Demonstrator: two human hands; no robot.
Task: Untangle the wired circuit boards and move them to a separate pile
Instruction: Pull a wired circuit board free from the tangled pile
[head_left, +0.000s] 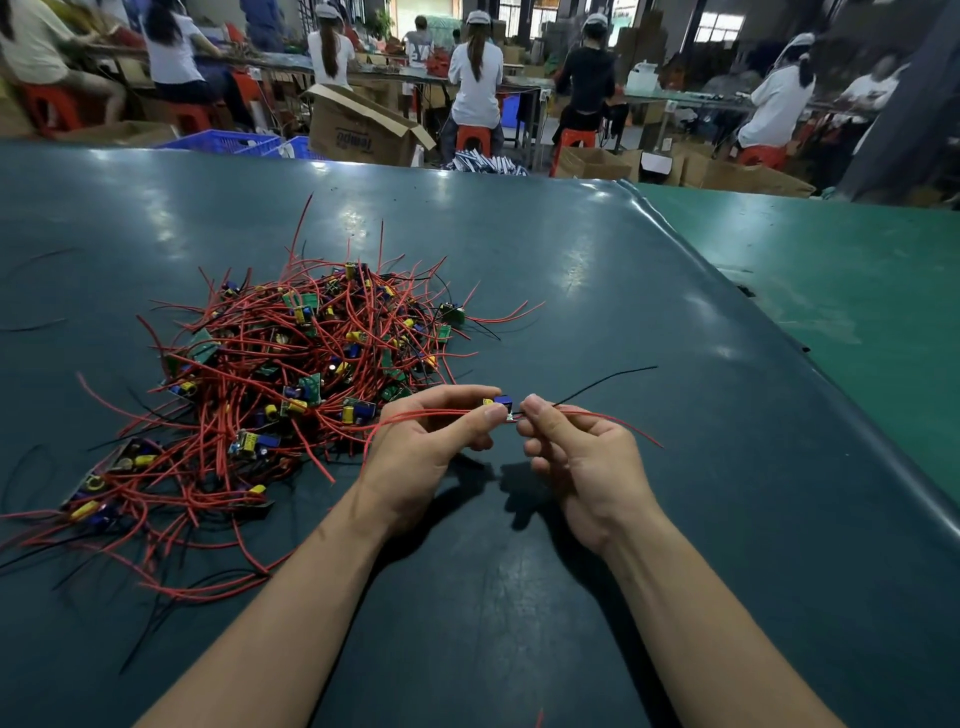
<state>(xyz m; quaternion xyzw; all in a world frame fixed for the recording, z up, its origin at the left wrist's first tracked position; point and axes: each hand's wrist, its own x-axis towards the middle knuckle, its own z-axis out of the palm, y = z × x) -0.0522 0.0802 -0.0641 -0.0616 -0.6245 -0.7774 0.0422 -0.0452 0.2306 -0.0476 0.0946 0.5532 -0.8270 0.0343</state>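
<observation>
Right now your two forearms reach out over the dark green worktop (571, 270). Your left hand (421, 447) pinches a small circuit board (500, 404) between thumb and curled fingers, lifted off the surface. Your right hand (576, 457) pinches the wires just beside that board, with a red wire (618, 422) and a black wire (602, 382) trailing off to the right. Farther left lies the tangled pile of boards (291, 374). Beyond the worktop, seated workers (475, 73) face away.
</observation>
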